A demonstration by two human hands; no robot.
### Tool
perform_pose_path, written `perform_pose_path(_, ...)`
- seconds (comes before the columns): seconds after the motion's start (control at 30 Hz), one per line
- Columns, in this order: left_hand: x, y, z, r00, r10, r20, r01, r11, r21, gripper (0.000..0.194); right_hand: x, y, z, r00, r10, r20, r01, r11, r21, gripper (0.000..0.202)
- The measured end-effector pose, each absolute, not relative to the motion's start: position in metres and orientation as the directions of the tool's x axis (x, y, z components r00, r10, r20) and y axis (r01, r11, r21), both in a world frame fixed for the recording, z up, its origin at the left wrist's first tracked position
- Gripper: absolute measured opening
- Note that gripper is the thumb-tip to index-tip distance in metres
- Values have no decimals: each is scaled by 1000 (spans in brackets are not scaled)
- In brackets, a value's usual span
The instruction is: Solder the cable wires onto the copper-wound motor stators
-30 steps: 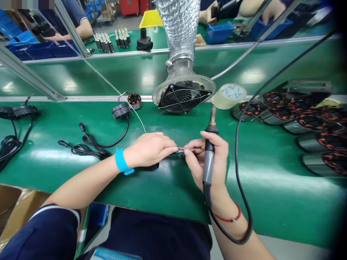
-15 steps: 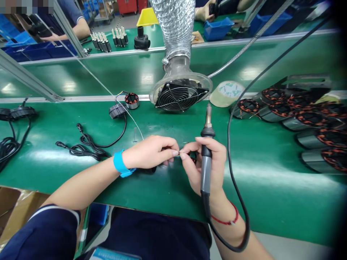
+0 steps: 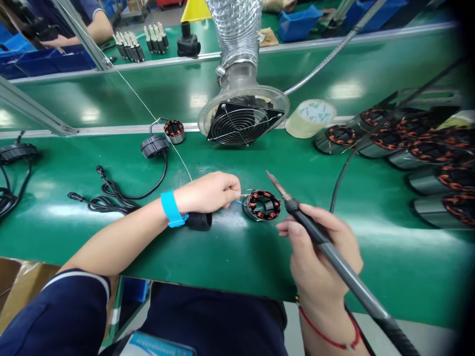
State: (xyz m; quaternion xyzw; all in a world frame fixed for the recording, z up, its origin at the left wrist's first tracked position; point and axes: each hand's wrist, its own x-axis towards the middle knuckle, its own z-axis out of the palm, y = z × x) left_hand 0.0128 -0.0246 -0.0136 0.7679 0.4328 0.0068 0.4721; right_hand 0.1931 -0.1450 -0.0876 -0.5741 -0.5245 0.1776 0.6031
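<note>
A ring-shaped motor stator [image 3: 262,205] with copper windings lies on the green bench. Left of it, my left hand [image 3: 213,192] is closed with its fingertips pinched on a blue wire [image 3: 238,202] that reaches the stator. A thin silvery wire [image 3: 171,144], looking like solder, runs down from the upper left to behind this hand. My right hand [image 3: 326,252] grips a soldering iron [image 3: 326,242] like a pen, its tip up and left, above the stator and apart from it. Beneath my left wrist sits a black cylindrical part [image 3: 200,221], partly hidden.
A fume extractor [image 3: 243,123] hangs behind the stator. More stators [image 3: 432,188] stand at the right beside a tape roll [image 3: 310,118]. At the left lie black cables [image 3: 111,195] and a round black cap [image 3: 154,146] wired to another stator [image 3: 174,131]. A co-worker's arm shows beyond the divider.
My right hand has let go of the wire at my left fingertips and moved right. The soldering iron has swung from upright to tilted left, and the stator has come into view.
</note>
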Motion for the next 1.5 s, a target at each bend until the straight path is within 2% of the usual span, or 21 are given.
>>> perform_pose_path(0.1,17,-24,-15,614,666,-423,661,-141,738,16,192,-145,-96,453,737,501,412,326,-851,23)
perform_pose_path(0.27,19,-23,-15,575,693,-434,673,-100,732,15,193,-143,-99,455,713,534,368,396,-841,15)
perform_pose_path(0.77,19,-18,-17,574,690,-442,665,-77,743,15,196,-149,-102,325,809,489,361,371,-856,23)
perform_pose_path(1.5,18,-16,-19,585,673,-452,651,-58,757,16,195,-150,-103,311,810,496,364,381,-850,25)
